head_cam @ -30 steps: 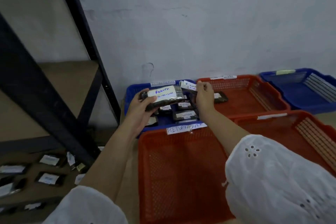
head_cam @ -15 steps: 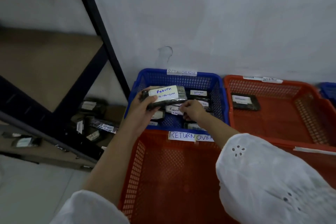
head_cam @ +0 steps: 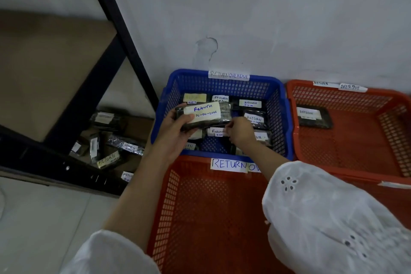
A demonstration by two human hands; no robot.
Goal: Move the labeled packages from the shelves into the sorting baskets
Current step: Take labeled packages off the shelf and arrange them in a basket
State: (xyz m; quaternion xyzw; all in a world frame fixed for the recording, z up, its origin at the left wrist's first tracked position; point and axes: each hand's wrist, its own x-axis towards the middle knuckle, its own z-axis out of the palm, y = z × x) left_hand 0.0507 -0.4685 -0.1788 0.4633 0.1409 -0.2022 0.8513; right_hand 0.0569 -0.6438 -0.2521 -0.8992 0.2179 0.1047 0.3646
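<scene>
Nearest me, between two white sleeves, is a red basket with a paper tag reading "RETURN" on its far rim. Beyond it, my left hand grips a dark package by its left end, thumb on top across the white label marked "Return". The package is held flat above the near half of the blue basket. My right hand has its fingers curled, tips at the package's lower right corner. I cannot tell whether they pinch it or the packages lying below in the blue basket. To the right, a second red basket holds one labeled package. To the left, more packages lie on the low shelf of a black rack.
</scene>
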